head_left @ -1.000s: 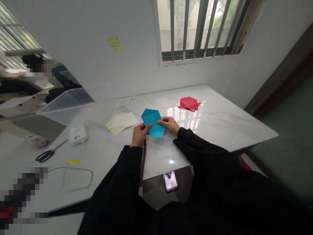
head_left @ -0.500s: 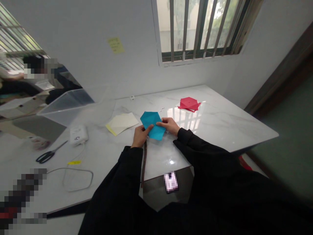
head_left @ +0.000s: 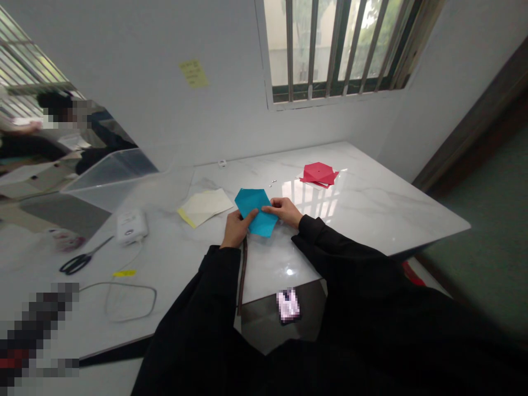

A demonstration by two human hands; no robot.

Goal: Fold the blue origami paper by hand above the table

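A blue sheet of paper point(head_left: 253, 202) with angled, many-sided edges is held up over the table between both hands. My left hand point(head_left: 236, 227) grips its lower left side, thumb lying on the front face. My right hand point(head_left: 287, 211) pinches the right side, its thumb close to the left one near the middle. The fingers behind the paper are hidden. A brown strip point(head_left: 243, 272) runs down over the table edge below my left hand. Cream paper with a yellow edge point(head_left: 208, 205) lies to the left, and a red paper pile point(head_left: 319, 174) lies farther back at the right.
Black-handled scissors point(head_left: 80, 262), a white device point(head_left: 131, 226) and a looped grey cable point(head_left: 155, 300) lie on the left. A clear plastic panel point(head_left: 111, 176) stands behind them. Tiny metallic bits point(head_left: 272, 182) sit on the marble-patterned table point(head_left: 391, 214). A person point(head_left: 61, 110) is at far left.
The blue paper and both hands have shifted only very slightly left. The grip looks the same, and the other objects stay in place.
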